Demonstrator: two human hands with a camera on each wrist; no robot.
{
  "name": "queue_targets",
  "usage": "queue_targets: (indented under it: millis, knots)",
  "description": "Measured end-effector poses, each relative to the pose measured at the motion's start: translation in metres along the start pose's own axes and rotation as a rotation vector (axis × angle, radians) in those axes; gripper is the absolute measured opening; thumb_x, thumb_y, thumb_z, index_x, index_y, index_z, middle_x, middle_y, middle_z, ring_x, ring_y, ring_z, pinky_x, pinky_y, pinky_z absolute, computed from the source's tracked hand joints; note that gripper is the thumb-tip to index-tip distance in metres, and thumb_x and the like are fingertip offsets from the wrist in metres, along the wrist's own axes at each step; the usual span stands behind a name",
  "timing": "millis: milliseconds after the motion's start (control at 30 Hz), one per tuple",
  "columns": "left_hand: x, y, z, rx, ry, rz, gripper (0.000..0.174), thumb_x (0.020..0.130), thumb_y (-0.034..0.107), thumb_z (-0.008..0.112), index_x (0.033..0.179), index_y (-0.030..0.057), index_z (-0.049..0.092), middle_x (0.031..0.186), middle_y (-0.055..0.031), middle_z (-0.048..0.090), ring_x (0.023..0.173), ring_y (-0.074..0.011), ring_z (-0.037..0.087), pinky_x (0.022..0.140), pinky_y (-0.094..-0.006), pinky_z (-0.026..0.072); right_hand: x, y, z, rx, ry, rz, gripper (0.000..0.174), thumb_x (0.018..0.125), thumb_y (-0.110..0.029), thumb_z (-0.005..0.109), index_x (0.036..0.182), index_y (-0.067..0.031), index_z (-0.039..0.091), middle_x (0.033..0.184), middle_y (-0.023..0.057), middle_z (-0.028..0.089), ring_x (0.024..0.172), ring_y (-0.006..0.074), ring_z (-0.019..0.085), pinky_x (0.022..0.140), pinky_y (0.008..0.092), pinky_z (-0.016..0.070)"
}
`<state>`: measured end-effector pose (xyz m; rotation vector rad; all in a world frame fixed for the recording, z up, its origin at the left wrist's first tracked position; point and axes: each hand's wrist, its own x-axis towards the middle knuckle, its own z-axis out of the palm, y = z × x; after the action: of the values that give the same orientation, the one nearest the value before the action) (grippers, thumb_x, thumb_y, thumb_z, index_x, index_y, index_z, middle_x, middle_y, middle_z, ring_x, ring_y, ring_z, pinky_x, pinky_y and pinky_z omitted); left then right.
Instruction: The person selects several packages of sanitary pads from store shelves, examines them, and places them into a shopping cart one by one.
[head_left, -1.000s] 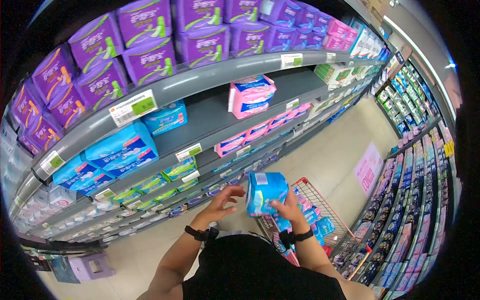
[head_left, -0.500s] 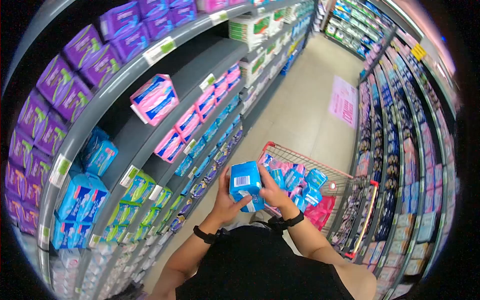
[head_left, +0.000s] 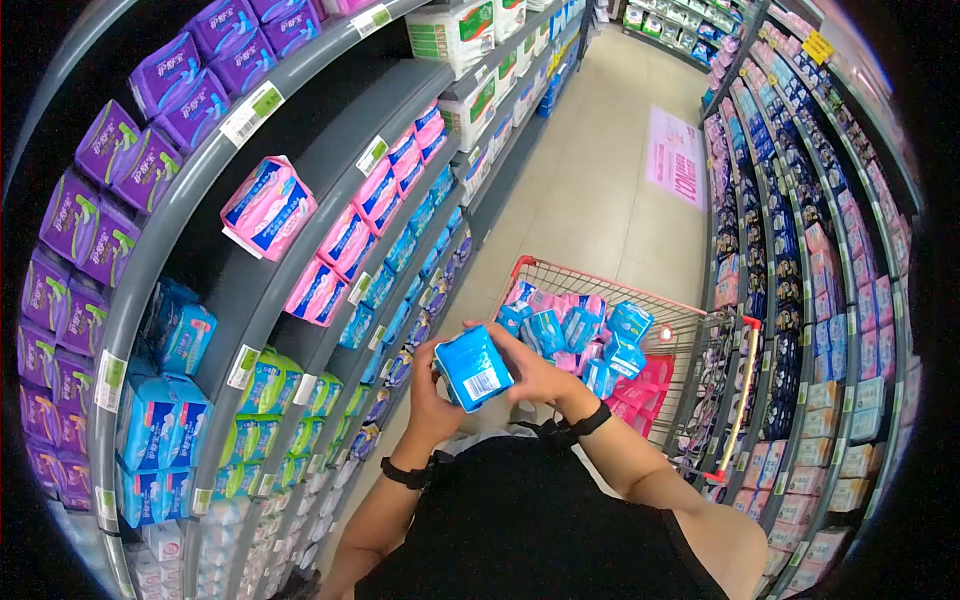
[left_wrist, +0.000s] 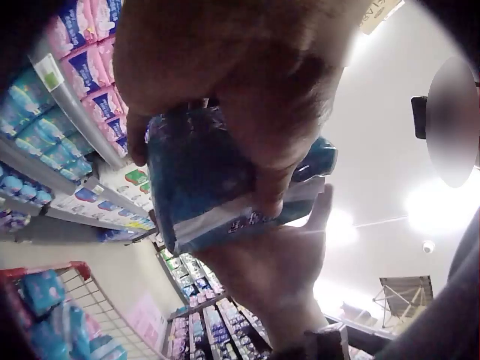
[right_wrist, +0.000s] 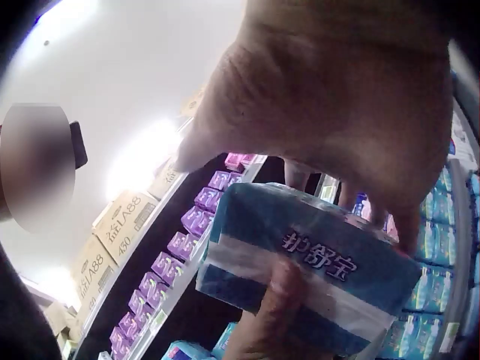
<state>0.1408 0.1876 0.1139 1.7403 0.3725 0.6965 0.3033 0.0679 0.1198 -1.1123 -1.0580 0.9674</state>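
Both hands hold a blue pack of sanitary pads (head_left: 472,368) in front of the chest, its barcode side facing up in the head view. My left hand (head_left: 430,408) grips it on the left, and in the right wrist view the left thumb (right_wrist: 281,292) presses across the printed band. From the other side my right hand (head_left: 540,375) grips the pack; in the right wrist view its fingers reach behind the upper edge. The right hand (left_wrist: 270,266) shows under the pack in the left wrist view. Part of the pack is hidden by the hands.
A red-rimmed shopping cart (head_left: 590,270) with several blue and pink packs stands to the right. The left shelf carries purple packs (head_left: 85,230), a lone pink pack (head_left: 268,208) and blue packs (head_left: 165,425). Another stocked shelf (head_left: 790,300) lines the aisle's right side.
The left hand, first apart from the pack, has taken hold of it alongside the right. The pack has been turned over, barcode now nearer me. The view has swung right, along the aisle.
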Motion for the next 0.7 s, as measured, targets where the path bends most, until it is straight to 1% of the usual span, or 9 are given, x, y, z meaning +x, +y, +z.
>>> queue_targets:
  millis: [33, 133, 233, 333, 367, 467, 500, 600, 700]
  knots:
    - [-0.002, -0.002, -0.001, 0.001, 0.006, -0.016, 0.087, 0.060, 0.009, 0.089, 0.133, 0.0069, 0.041, 0.130, -0.0146, 0.046, 0.123, -0.0340, 0.050, 0.100, -0.0417, 0.0434, 0.002, 0.008, -0.002, 0.043, 0.006, 0.021, 0.104, 0.076, -0.049, 0.078, 0.153, -0.0053, 0.024, 0.146, 0.0139, 0.040, 0.137, 0.0251, 0.039, 0.114, 0.0390, 0.0310]
    - [-0.003, 0.002, -0.007, 0.188, -0.012, 0.132, 0.085, 0.062, 0.008, 0.089, 0.133, 0.0073, 0.041, 0.133, -0.0155, 0.045, 0.124, -0.0344, 0.049, 0.103, -0.0427, 0.0420, -0.003, 0.008, -0.003, 0.282, -0.064, 0.157, 0.086, 0.092, -0.053, 0.057, 0.155, -0.0083, 0.018, 0.148, 0.0131, 0.040, 0.137, 0.0229, 0.040, 0.113, 0.0395, 0.0312]
    - [-0.003, 0.007, -0.009, 0.287, -0.063, 0.207, 0.094, 0.058, 0.016, 0.093, 0.135, 0.0087, 0.038, 0.137, -0.0173, 0.042, 0.128, -0.0362, 0.045, 0.106, -0.0455, 0.0395, -0.005, 0.001, 0.003, 0.275, -0.073, 0.274, 0.088, 0.090, -0.045, 0.064, 0.154, -0.0060, 0.019, 0.144, 0.0155, 0.042, 0.134, 0.0246, 0.041, 0.111, 0.0385, 0.0331]
    - [-0.005, 0.024, -0.014, 0.209, -0.177, 0.159, 0.107, 0.053, 0.027, 0.097, 0.138, 0.0098, 0.035, 0.141, -0.0193, 0.035, 0.132, -0.0387, 0.038, 0.109, -0.0480, 0.0365, -0.005, 0.002, 0.005, 0.229, -0.058, 0.274, 0.090, 0.087, -0.041, 0.069, 0.153, -0.0058, 0.021, 0.143, 0.0154, 0.042, 0.134, 0.0262, 0.041, 0.112, 0.0385, 0.0324]
    - [-0.007, 0.017, -0.018, 0.238, -0.249, 0.165, 0.122, 0.058, 0.051, 0.091, 0.149, 0.0106, 0.021, 0.147, -0.0216, 0.027, 0.138, -0.0405, 0.031, 0.114, -0.0501, 0.0297, -0.004, 0.003, 0.004, 0.199, -0.046, 0.265, 0.092, 0.084, -0.042, 0.071, 0.153, -0.0066, 0.022, 0.145, 0.0150, 0.040, 0.135, 0.0264, 0.040, 0.112, 0.0392, 0.0315]
    - [-0.014, -0.013, -0.014, -0.070, -0.187, -0.006, 0.124, 0.071, 0.067, 0.075, 0.154, 0.0096, 0.004, 0.151, -0.0228, 0.020, 0.142, -0.0380, 0.026, 0.116, -0.0504, 0.0235, 0.000, -0.004, 0.009, 0.093, -0.022, 0.257, 0.094, 0.081, -0.043, 0.073, 0.153, -0.0074, 0.023, 0.146, 0.0154, 0.039, 0.136, 0.0276, 0.039, 0.113, 0.0404, 0.0306]
    - [-0.012, -0.004, -0.013, -0.194, -0.211, -0.086, 0.123, 0.078, 0.074, 0.062, 0.155, 0.0076, -0.008, 0.153, -0.0230, 0.016, 0.144, -0.0348, 0.022, 0.117, -0.0502, 0.0199, 0.002, -0.007, 0.011, 0.056, -0.016, 0.254, 0.094, 0.081, -0.044, 0.073, 0.153, -0.0074, 0.023, 0.145, 0.0158, 0.039, 0.136, 0.0281, 0.039, 0.113, 0.0407, 0.0307]
    - [-0.011, -0.007, -0.017, -0.274, -0.179, -0.134, 0.118, 0.082, 0.070, 0.062, 0.155, 0.0066, -0.006, 0.154, -0.0209, 0.015, 0.144, -0.0326, 0.023, 0.118, -0.0481, 0.0199, 0.006, 0.011, 0.010, -0.177, -0.045, 0.187, 0.091, 0.089, -0.055, 0.061, 0.152, -0.0047, 0.020, 0.147, 0.0176, 0.034, 0.139, 0.0302, 0.034, 0.114, 0.0418, 0.0261]
    - [-0.007, -0.002, -0.012, -0.283, -0.179, -0.130, 0.113, 0.085, 0.067, 0.060, 0.155, 0.0078, -0.006, 0.155, -0.0188, 0.014, 0.144, -0.0314, 0.022, 0.118, -0.0461, 0.0187, 0.010, 0.007, 0.022, -0.219, -0.062, 0.044, 0.091, 0.094, -0.066, 0.043, 0.153, -0.0019, 0.015, 0.152, 0.0186, 0.025, 0.144, 0.0311, 0.024, 0.117, 0.0424, 0.0186]
